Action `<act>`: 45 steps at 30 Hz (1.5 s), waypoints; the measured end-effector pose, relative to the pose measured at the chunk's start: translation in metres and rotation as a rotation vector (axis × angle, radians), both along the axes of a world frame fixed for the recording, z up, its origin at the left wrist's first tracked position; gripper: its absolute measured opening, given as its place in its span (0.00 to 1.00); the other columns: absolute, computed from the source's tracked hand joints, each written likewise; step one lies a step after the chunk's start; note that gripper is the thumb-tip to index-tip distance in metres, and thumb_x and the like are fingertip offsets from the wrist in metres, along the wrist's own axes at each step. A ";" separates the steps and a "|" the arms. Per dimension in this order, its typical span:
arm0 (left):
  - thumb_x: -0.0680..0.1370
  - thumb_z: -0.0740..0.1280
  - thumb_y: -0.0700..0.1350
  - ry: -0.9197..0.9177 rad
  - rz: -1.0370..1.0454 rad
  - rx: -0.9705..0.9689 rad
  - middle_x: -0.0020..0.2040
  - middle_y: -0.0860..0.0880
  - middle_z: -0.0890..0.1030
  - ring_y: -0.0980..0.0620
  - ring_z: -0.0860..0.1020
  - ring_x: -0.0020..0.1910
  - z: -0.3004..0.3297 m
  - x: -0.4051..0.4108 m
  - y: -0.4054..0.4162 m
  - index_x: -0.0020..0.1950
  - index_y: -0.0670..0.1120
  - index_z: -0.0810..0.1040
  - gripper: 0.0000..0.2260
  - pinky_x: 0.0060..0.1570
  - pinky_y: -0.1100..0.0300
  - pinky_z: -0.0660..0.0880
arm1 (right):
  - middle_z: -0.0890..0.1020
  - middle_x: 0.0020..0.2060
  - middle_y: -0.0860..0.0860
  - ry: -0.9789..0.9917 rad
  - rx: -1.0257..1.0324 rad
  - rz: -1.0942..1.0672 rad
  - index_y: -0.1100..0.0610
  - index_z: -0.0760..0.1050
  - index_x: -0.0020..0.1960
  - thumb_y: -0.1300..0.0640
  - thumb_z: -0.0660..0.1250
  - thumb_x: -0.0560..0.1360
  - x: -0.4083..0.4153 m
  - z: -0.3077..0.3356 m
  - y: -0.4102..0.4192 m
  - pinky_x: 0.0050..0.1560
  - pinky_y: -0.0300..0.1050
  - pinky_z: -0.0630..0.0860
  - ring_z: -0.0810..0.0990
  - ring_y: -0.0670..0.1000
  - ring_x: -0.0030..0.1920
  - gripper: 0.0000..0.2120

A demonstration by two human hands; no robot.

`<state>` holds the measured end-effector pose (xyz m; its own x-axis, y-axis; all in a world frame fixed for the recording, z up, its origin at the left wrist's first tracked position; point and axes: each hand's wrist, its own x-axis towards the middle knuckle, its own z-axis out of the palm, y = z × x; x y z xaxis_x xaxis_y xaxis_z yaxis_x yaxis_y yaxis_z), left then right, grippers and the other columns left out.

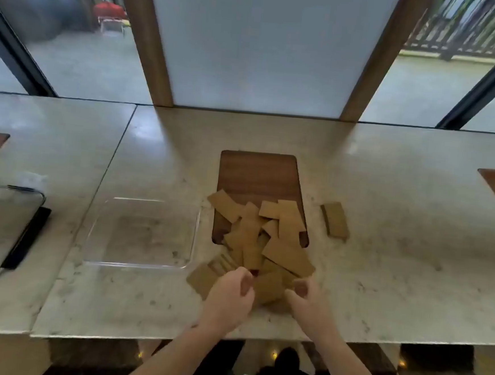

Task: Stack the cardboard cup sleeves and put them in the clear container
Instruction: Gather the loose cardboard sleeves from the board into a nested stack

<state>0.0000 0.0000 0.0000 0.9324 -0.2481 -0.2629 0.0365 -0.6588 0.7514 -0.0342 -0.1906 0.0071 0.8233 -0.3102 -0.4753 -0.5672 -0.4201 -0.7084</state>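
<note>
- Your left hand (232, 292) and right hand (305, 298): fingers curled at the near edge of the loose sleeves (265, 242); grip's too blurry to tell.
- Roughly a dozen loose there, plus one small stack (336, 221) apart on the right.
- One clear container (139, 264) just left, nothing inside.

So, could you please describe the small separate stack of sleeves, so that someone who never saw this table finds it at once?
Start at the dark wooden board set in the middle of the marble table. A loose pile of cardboard sleeves spreads over the board's near end. The small stack lies alone on the marble just right of that pile, apart from it, with its sleeves laid neatly on one another.
</note>
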 end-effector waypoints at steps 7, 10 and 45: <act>0.79 0.70 0.45 -0.077 0.007 0.183 0.57 0.49 0.77 0.50 0.74 0.59 -0.013 0.000 -0.029 0.64 0.47 0.77 0.14 0.57 0.58 0.72 | 0.77 0.50 0.42 0.093 0.093 0.068 0.49 0.73 0.60 0.53 0.67 0.79 -0.002 -0.029 -0.022 0.42 0.38 0.71 0.76 0.40 0.49 0.10; 0.78 0.72 0.45 -0.141 -0.027 0.318 0.60 0.46 0.76 0.46 0.72 0.62 -0.019 0.003 -0.043 0.66 0.47 0.76 0.17 0.60 0.55 0.71 | 0.76 0.49 0.39 0.118 0.081 0.150 0.47 0.71 0.58 0.52 0.67 0.79 0.002 -0.032 -0.036 0.41 0.35 0.68 0.74 0.37 0.48 0.09; 0.69 0.81 0.46 0.990 0.368 -0.769 0.43 0.46 0.84 0.50 0.82 0.38 0.018 0.016 -0.006 0.63 0.41 0.81 0.25 0.36 0.59 0.78 | 0.70 0.69 0.55 0.046 -0.609 0.444 0.55 0.67 0.72 0.42 0.73 0.73 0.096 -0.055 -0.041 0.69 0.61 0.67 0.67 0.60 0.70 0.33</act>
